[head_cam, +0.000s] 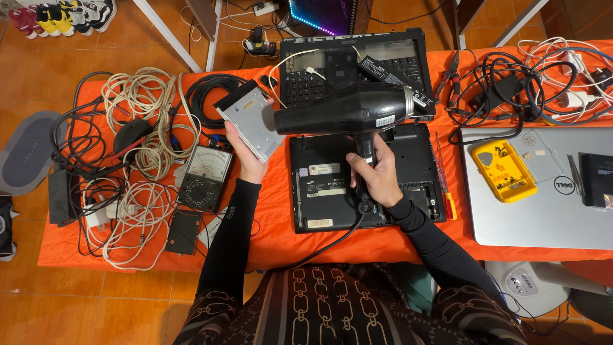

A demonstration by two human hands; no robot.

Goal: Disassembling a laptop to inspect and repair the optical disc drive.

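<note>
Nearest the person, the right hand point(377, 174) is wrapped tight around the handle of a black hair dryer point(345, 112), whose barrel points left toward a flat grey drive unit point(252, 121) that the left hand point(249, 156) grips from below, fingers closed on its lower edge and the piece tilted. Under both hands lies an upturned black laptop base point(332, 191) on the orange tablecloth point(281, 211); it carries three pale rectangular stickers, one near the top left, one mid-left and one at the bottom left corner. The dryer has a small white label on the side of its barrel, near the silver band. Left of the left forearm sits an analogue meter point(205, 174) with a white dial, beside tangled white cables point(137, 108). To the right, a yellow tray point(503, 170) of small parts rests on a closed silver laptop point(543, 204). Farther off, an open keyboard deck point(313, 76) is partly hidden by the dryer, with a labelled black bar-shaped pack point(396, 80) lying across it.
</note>
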